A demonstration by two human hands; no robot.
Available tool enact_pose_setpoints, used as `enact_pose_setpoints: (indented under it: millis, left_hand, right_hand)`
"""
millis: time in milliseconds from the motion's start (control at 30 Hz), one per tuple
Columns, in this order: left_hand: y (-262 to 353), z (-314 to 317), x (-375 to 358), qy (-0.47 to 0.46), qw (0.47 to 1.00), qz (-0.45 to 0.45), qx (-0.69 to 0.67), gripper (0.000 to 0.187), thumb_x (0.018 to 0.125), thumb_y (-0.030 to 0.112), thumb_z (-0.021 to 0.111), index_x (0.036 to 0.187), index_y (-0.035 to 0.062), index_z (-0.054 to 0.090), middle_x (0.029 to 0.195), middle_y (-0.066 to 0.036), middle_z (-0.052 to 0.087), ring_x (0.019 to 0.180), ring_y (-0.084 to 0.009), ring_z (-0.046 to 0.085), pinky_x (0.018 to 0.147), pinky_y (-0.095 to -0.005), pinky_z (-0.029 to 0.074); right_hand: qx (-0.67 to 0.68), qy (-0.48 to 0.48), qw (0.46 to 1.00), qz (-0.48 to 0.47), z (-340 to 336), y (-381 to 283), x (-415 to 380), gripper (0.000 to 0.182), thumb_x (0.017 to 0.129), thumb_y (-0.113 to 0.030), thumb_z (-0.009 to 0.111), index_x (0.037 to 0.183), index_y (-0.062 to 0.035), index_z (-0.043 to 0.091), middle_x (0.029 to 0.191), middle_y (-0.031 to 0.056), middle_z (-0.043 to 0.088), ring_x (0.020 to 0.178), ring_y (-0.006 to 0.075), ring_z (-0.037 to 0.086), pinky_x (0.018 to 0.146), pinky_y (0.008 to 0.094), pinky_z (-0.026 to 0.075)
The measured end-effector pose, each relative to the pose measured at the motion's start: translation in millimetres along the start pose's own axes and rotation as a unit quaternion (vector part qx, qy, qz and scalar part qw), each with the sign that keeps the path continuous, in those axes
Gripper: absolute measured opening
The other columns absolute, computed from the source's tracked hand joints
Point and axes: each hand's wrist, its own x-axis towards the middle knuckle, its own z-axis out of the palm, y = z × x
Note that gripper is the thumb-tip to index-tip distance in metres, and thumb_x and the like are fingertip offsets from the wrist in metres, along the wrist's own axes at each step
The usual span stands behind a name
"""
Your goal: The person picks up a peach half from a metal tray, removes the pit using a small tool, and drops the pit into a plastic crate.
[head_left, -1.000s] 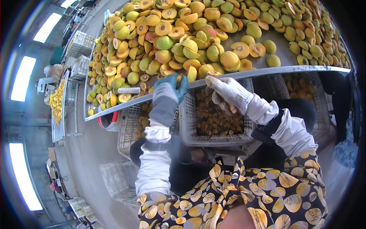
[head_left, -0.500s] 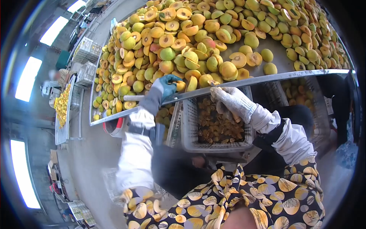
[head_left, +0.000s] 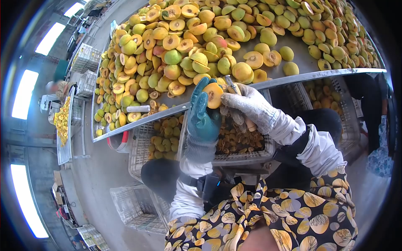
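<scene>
My left hand (head_left: pixel 204 119), in a teal coated glove, is closed on a halved yellow peach (head_left: pixel 214 95) with its cut face turned toward my right hand. A brown pit hollow shows in the middle of that face. My right hand (head_left: pixel 253 106), in a white knit glove, grips a pitting tool (head_left: pixel 251 124): its wooden handle end pokes out below the fist, and a narrow metal tip points up beside the peach half. Both hands are close together over the front rim of a metal table (head_left: pixel 310 75). Behind them lies a heap of peach halves (head_left: pixel 171 42).
Beneath the rim stands a crate (head_left: pixel 268 152) of brown scraps. Crates of fruit flank it, one with greenish peaches (head_left: pixel 165 136). A pale stick-like handle (head_left: pixel 138 108) lies at the table edge. Another person (head_left: pixel 62 88) is at a far table on the left.
My left hand has left the heap and come right and toward me, now holding up a peach half. My right hand has stayed near the rim, with the tool's metal tip now showing.
</scene>
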Motion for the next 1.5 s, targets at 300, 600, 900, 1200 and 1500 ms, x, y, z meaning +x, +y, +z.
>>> enact_pose_setpoints:
  millis: [300, 600, 900, 1200, 1500]
  left_hand:
    - [0.2, 14.1, -4.4, 0.100, 0.902, -0.160, -0.388, 0.049, 0.102, 0.023, 0.058, 0.145, 0.0020, 0.045, 0.139, -0.017, 0.053, 0.127, -0.0253, 0.056, 0.109, -0.0395, 0.047]
    - [-12.3, -7.7, 0.4, 0.026, 0.973, 0.104, 0.206, 0.048, 0.106, 0.027, 0.052, 0.142, -0.0042, 0.045, 0.134, -0.017, 0.058, 0.112, -0.0252, 0.064, 0.095, -0.0357, 0.055]
    - [-6.6, 13.3, -4.3, 0.098, 0.992, -0.043, -0.064, 0.050, 0.108, 0.035, 0.045, 0.140, -0.0040, 0.047, 0.120, -0.015, 0.064, 0.107, -0.0212, 0.064, 0.092, -0.0325, 0.054]
    - [-4.8, 20.3, -4.7, 0.155, 0.972, -0.113, -0.136, 0.058, 0.108, 0.047, 0.039, 0.130, -0.0036, 0.055, 0.112, -0.014, 0.068, 0.094, -0.0188, 0.065, 0.085, -0.0307, 0.055]
    - [-3.5, 27.8, -4.7, 0.183, 0.967, -0.117, -0.135, 0.059, 0.108, 0.048, 0.037, 0.128, -0.0041, 0.057, 0.110, -0.012, 0.067, 0.093, -0.0190, 0.065, 0.085, -0.0312, 0.055]
  right_hand:
    - [0.006, 0.023, 1.000, 0.013, -0.2, 12.2, 4.7, 0.035, 0.091, -0.030, 0.070, 0.109, -0.0030, 0.057, 0.083, 0.0052, 0.067, 0.044, 0.0104, 0.053, 0.035, 0.0249, 0.043]
    - [-0.387, 0.100, 0.880, -0.255, 7.0, 32.2, 8.8, 0.044, 0.098, -0.045, 0.060, 0.094, -0.0009, 0.062, 0.072, 0.0219, 0.064, 0.065, 0.0407, 0.066, 0.059, 0.0475, 0.053]
    - [-0.514, 0.158, 0.787, -0.303, 11.7, 40.5, 10.9, 0.038, 0.097, -0.040, 0.063, 0.087, -0.0037, 0.060, 0.062, 0.0171, 0.062, 0.057, 0.0363, 0.065, 0.049, 0.0452, 0.051]
    - [-0.550, 0.140, 0.767, -0.300, 11.2, 36.1, 6.4, 0.037, 0.097, -0.040, 0.063, 0.085, -0.0048, 0.060, 0.060, 0.0151, 0.062, 0.054, 0.0342, 0.065, 0.046, 0.0442, 0.050]
    - [-0.546, 0.152, 0.774, -0.283, 10.0, 40.4, 7.7, 0.038, 0.097, -0.040, 0.063, 0.085, -0.0046, 0.060, 0.060, 0.0154, 0.062, 0.056, 0.0346, 0.066, 0.047, 0.0441, 0.051]
